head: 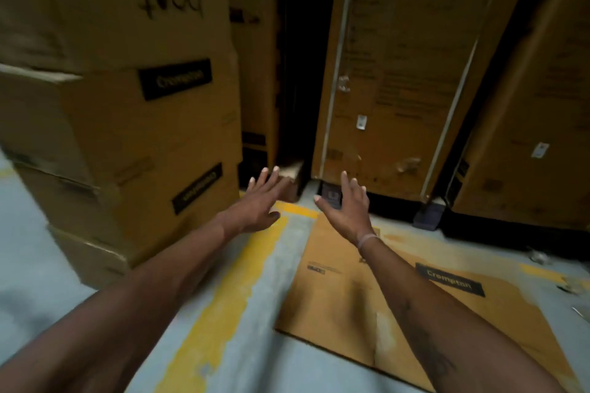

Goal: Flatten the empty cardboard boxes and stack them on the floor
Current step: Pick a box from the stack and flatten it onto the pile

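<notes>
Broad yellow painted stripe (242, 271), worn and patchy, running up from bottom centre and turning right at the far end. Behind it, a tall brown strapped carton (399, 57) standing upright, bound with pale vertical strapping bands (338, 57) and printed with faint, unreadable dark text. Small white tag (361, 122) stuck low on its face. Just beside it to the right, a second tall brown carton (542, 105) carrying a similar white label (540, 150). Dark blue-grey corner blocks (429, 214) under the cartons' lower edges. To the left, a deep black gap (300, 57), then a narrow upright carton with black printed patches (255, 57). Small scattered scraps (539, 255) at far right, too blurred to identify.
</notes>
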The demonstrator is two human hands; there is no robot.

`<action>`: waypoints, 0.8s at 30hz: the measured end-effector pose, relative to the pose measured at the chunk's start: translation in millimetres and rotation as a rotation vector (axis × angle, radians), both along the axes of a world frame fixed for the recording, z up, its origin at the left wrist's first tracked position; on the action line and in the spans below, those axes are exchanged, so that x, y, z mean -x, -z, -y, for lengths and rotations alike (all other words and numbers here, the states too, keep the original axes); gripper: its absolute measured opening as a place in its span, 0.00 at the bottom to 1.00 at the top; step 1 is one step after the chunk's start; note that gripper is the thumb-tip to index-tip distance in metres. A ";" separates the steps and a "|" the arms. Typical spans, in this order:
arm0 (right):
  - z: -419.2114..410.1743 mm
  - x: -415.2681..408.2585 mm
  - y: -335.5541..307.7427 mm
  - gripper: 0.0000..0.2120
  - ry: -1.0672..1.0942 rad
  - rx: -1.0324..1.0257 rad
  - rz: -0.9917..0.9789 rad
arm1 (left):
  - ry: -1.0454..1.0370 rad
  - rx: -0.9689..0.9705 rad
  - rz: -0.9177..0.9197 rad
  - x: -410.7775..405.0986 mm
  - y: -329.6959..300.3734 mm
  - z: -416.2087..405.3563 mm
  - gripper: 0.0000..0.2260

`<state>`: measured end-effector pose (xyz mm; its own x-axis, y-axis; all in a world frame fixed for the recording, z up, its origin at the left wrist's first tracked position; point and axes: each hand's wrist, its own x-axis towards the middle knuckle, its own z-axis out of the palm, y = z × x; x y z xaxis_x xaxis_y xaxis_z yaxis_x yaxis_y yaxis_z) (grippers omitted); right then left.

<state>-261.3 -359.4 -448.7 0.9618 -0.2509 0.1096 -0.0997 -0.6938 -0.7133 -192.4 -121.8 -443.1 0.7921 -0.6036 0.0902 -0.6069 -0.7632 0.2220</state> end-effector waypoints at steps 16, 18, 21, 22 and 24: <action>-206.3 -78.0 -235.7 0.45 -0.204 -0.044 0.380 | -0.139 0.030 0.561 10.0 -228.7 -178.4 0.44; -228.8 -85.6 -251.0 0.45 -0.224 -0.036 0.415 | -0.147 0.083 0.633 4.8 -240.3 -197.0 0.41; -262.4 -99.0 -273.9 0.44 -0.277 -0.013 0.471 | -0.185 0.239 0.784 -4.5 -257.2 -226.5 0.36; -273.4 -103.9 -282.5 0.44 -0.302 -0.009 0.493 | -0.214 0.308 0.829 -8.3 -262.4 -237.2 0.34; -297.7 -113.1 -301.2 0.44 -0.343 -0.004 0.539 | -0.297 0.435 0.876 -16.9 -272.5 -260.1 0.33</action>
<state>-148.1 -61.7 -147.5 0.7976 0.0600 0.6001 0.5012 -0.6195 -0.6041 -175.6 138.2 -170.6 0.4548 -0.1702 0.8742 -0.4880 -0.8687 0.0847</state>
